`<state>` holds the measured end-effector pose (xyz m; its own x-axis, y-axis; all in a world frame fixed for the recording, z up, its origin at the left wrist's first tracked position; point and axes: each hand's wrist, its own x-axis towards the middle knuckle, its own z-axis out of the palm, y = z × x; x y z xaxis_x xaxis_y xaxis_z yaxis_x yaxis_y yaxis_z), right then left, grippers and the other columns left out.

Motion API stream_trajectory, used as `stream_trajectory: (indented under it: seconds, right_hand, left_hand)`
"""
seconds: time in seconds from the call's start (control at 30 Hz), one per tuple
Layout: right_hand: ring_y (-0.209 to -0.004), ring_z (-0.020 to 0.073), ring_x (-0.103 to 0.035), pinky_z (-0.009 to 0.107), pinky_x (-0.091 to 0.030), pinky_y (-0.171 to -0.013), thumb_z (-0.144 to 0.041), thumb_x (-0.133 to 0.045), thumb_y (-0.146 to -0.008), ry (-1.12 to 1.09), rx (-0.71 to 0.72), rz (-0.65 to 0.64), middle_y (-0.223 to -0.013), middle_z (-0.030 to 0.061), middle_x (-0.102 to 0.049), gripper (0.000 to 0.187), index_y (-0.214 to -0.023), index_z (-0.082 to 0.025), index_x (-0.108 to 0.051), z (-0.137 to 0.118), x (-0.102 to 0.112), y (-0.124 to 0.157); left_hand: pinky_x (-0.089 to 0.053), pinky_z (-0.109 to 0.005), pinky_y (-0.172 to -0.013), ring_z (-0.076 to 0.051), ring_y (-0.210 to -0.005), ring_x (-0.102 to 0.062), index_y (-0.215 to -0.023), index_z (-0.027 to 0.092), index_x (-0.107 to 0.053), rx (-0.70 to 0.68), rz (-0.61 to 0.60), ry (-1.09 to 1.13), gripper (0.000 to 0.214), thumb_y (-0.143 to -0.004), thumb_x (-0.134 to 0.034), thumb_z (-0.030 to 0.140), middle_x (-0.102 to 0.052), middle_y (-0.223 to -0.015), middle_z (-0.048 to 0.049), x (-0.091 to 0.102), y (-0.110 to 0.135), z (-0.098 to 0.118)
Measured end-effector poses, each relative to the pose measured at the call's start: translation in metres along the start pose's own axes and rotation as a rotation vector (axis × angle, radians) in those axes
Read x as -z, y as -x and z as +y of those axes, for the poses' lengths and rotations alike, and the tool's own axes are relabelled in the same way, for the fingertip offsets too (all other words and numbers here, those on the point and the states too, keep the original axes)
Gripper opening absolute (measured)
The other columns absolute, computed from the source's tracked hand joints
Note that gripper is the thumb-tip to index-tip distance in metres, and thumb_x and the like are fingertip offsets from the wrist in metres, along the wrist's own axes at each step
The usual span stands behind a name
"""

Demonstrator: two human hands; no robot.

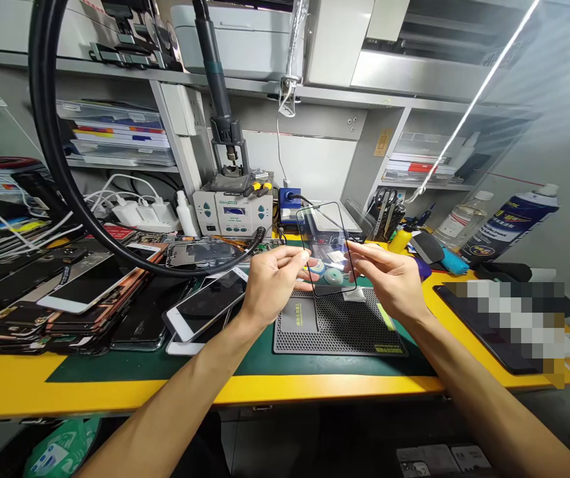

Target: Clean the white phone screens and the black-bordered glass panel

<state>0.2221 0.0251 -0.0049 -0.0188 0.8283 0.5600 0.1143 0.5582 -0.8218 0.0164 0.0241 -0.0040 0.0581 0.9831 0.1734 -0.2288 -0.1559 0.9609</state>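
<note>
A clear phone screen glass (pixel 327 242) with a thin black border stands nearly upright in front of me, held by its two long edges. My left hand (pixel 275 279) pinches the left edge between thumb and fingers. On the opposite edge, my right hand (pixel 392 273) grips with its fingertips. Through the glass I see a green round spool (pixel 333 276) and small white pieces behind it. Below the glass lies a grey perforated pad (pixel 349 328) with a rectangular recess at its left. A small white pad (pixel 353 295) rests on its back edge.
Stacked phones and parts (pixel 90 305) fill the left, with a white phone (pixel 208 309) near my left forearm. A thick black hose (pixel 76 212) loops in front of the soldering station (pixel 235 212). Right: spray can (pixel 511 222), bottle (pixel 464 219), dark phone (pixel 489 332). Yellow table edge (pixel 315 388) in front.
</note>
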Motion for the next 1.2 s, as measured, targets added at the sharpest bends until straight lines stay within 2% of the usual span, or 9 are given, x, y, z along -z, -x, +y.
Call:
stream_trajectory:
  seconds: [0.27, 0.5, 0.97, 1.2]
  right_hand:
    - [-0.058, 0.0114, -0.062, 0.028, -0.056, -0.054, -0.017, -0.071, -0.084, 0.004, 0.014, 0.024, -0.080, 0.0006, -0.069, 0.026, -0.103, -0.027, -0.084, -0.0027, -0.0042, 0.0003]
    - [-0.066, 0.0134, -0.061, 0.028, -0.055, -0.056, -0.021, -0.072, -0.084, 0.106, 0.023, 0.061, -0.085, 0.0031, -0.070, 0.024, -0.105, -0.023, -0.083, 0.0003, -0.0039, 0.0021]
    - [-0.066, 0.0155, -0.059, 0.032, -0.052, -0.063, -0.025, -0.068, -0.090, 0.259, 0.086, 0.056, -0.075, 0.0029, -0.068, 0.025, -0.110, -0.020, -0.081, 0.0049, -0.0043, 0.0033]
    - [-0.068, 0.0163, -0.058, 0.032, -0.051, -0.066, -0.026, -0.067, -0.091, 0.262, 0.098, 0.055, -0.076, 0.0031, -0.067, 0.024, -0.110, -0.021, -0.081, 0.0023, -0.0065, 0.0032]
  left_hand:
    - [-0.063, -0.029, -0.055, -0.020, -0.066, -0.075, -0.090, 0.012, -0.075, 0.005, 0.002, 0.003, 0.023, -0.083, -0.074, 0.034, -0.079, -0.087, -0.0093, -0.0008, 0.0004, 0.0004]
    - [-0.064, -0.030, -0.056, -0.022, -0.069, -0.076, -0.093, 0.012, -0.075, 0.021, 0.005, -0.008, 0.024, -0.083, -0.074, 0.034, -0.079, -0.090, -0.0119, -0.0002, 0.0005, 0.0000]
    - [-0.064, -0.029, -0.055, -0.020, -0.066, -0.075, -0.092, 0.010, -0.075, 0.036, 0.012, 0.001, 0.024, -0.084, -0.073, 0.032, -0.078, -0.086, -0.0120, -0.0022, 0.0012, 0.0030]
    - [-0.064, -0.030, -0.055, -0.020, -0.065, -0.075, -0.093, 0.010, -0.075, 0.047, 0.014, 0.013, 0.023, -0.084, -0.072, 0.031, -0.078, -0.086, -0.0119, -0.0026, 0.0009, 0.0038]
